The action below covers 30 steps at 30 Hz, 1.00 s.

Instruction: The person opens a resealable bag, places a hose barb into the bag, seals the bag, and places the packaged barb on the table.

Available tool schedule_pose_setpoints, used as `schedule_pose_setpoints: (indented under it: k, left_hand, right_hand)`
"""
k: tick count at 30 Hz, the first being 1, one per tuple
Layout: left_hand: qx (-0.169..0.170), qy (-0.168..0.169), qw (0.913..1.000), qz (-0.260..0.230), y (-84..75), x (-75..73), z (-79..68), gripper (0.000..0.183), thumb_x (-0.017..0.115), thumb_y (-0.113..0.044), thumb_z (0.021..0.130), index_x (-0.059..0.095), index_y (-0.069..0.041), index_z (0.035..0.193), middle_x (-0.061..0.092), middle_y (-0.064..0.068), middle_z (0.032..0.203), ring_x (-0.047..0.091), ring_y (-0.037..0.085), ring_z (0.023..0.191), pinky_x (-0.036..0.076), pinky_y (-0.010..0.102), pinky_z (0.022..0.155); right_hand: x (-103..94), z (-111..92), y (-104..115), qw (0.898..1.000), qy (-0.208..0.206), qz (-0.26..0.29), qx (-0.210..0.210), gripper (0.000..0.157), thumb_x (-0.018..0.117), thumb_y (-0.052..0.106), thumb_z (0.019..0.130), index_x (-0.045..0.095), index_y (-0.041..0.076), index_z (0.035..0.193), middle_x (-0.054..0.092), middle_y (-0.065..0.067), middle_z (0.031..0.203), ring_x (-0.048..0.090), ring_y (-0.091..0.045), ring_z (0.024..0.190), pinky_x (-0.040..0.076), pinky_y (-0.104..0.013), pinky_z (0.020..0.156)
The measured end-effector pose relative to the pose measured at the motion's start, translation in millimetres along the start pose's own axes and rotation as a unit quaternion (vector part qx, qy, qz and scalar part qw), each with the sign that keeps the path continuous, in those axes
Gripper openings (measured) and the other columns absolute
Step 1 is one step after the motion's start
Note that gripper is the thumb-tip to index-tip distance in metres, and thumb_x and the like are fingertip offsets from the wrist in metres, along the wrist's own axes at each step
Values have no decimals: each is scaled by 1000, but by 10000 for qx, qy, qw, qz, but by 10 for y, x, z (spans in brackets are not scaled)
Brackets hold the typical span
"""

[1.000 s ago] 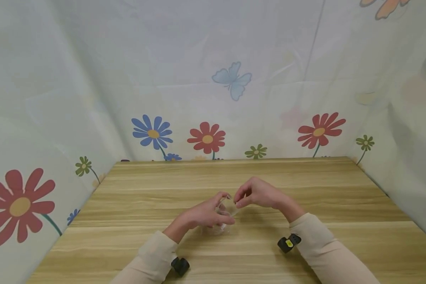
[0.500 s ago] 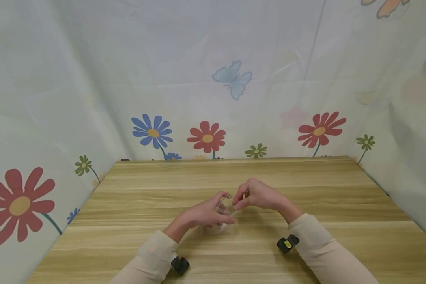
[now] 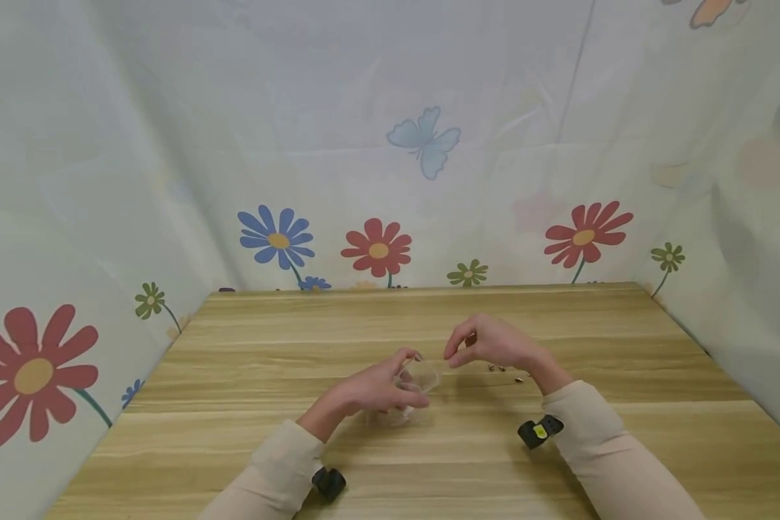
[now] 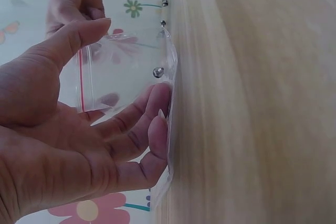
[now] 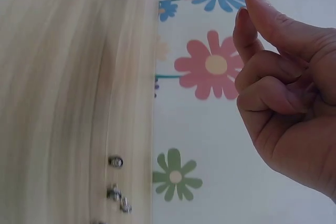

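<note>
A clear zip bag with a red stripe along its mouth is held by my left hand, thumb at the mouth and fingers bent against the film. Its mouth gapes to the right in the head view. A small shiny metal piece shows through or just beyond the film; which, I cannot tell. My right hand hovers right of the mouth, apart from it. Its thumb and forefinger tips lie close with a slight gap, the other fingers are bent, and nothing shows between them. Several small metal pieces lie beyond on the table.
The wood-grain table reaches back to a white curtain printed with flowers. More small metal pieces lie near the right wrist. A black wrist camera sits on each sleeve.
My right hand has drawn away from the bag's mouth to the right and slightly up, baring the metal pieces on the table. My left hand stays in place with the bag.
</note>
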<state>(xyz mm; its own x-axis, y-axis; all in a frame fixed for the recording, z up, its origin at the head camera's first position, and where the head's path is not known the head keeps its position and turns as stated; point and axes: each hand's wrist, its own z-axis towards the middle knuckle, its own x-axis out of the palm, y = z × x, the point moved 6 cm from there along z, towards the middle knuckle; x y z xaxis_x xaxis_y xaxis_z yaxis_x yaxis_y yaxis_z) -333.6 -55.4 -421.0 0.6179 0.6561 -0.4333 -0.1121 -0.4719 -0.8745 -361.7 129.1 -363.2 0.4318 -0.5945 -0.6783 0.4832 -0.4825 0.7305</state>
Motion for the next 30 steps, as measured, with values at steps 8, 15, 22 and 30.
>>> schedule_pose_setpoints:
  k: [8,15,22,30]
  left_hand:
    - [66,-34,10000,6,-22,-18,4,70,79,-28,88,36,-14,141,60,9,108,61,22,81,48,34,62]
    - [63,-11,10000,-32,4,-4,-5,70,79,-27,88,36,-13,141,59,9,109,61,25,82,47,33,61]
    - [25,-17,10000,-49,12,3,-11,70,79,-28,88,36,-14,141,59,9,109,60,24,79,46,32,59]
    - [26,-6,10000,-54,5,9,-11,69,79,-27,88,36,-14,141,59,9,109,61,25,81,48,33,61]
  right_hand:
    - [-285,-163,-260,9991,-34,-38,415,5,76,8,89,76,4,90,71,-1,91,60,-21,88,50,-37,81]
    - [-379,-266,-437,9974,129,-23,702,2,71,0,91,71,0,89,66,-6,87,57,-24,83,48,-38,77]
    - [-399,-280,-613,9958,65,-171,895,3,69,-4,90,69,-3,88,65,-10,86,55,-23,80,46,-36,75]
    - [-404,-274,-803,9879,-203,-664,1389,3,72,0,88,70,-3,88,66,-7,88,55,-20,81,46,-35,75]
